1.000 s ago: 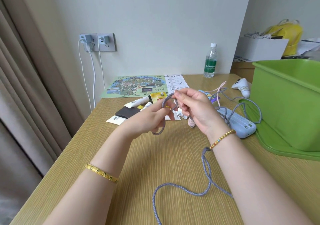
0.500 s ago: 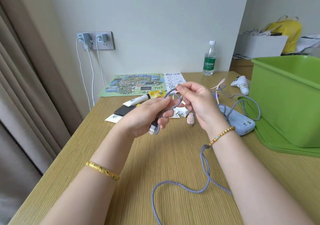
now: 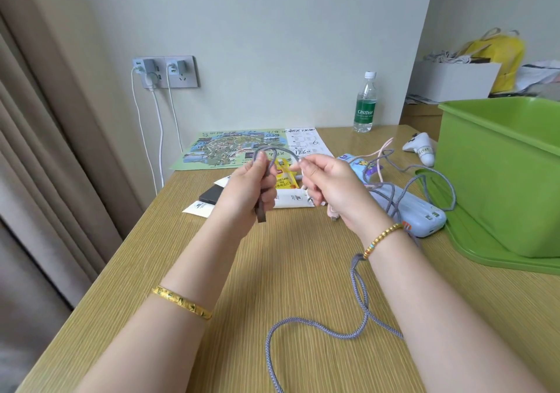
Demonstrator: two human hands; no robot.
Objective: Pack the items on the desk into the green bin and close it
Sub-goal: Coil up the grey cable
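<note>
Above the desk (image 3: 291, 271), in the single head view, we hold the grey cable (image 3: 357, 301) up between both hands so we can coil it before packing. Our left hand (image 3: 251, 192) has its fingers curled round the plug end, with the dark plug poking out below the fist, which we take to be the anchor for the loops. Our right hand (image 3: 330, 186) pinches the cable a little further along, thumb against fingertips, so an arch of cable stands between the hands. The slack trails under the right wrist and curls over the desk toward us.

To the right, the bin (image 3: 500, 174) stands open on what looks like its lid (image 3: 485, 250), within easy reach for dropping things in. Near it lie a power bank (image 3: 421, 216), a pink cable (image 3: 381, 153), a tea sachet (image 3: 285, 177) and a map (image 3: 224, 150), all still unpacked. We judge the task to be at an early stage.
</note>
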